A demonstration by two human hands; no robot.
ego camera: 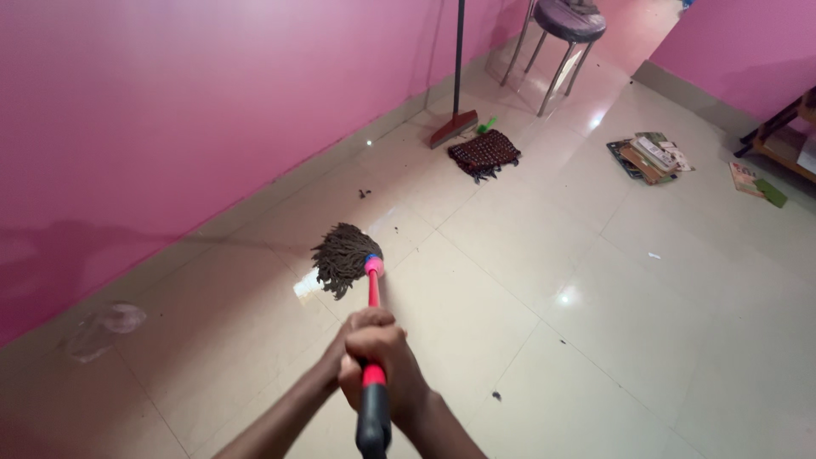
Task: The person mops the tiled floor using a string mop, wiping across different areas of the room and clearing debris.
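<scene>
both hands grip the mop handle [372,297], the left hand [353,333] just above the right hand [384,365]. the mop head [342,255] rests on the tiled floor [527,280] near the pink wall [170,110].

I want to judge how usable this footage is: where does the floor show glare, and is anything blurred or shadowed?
Head view: bright glare spots on the glossy floor tiles, another near the stool; the mop head and both hands, left hand and right hand, are fairly sharp; the black grip at the bottom edge is soft; a faint shadow crosses the pink wall.
</scene>
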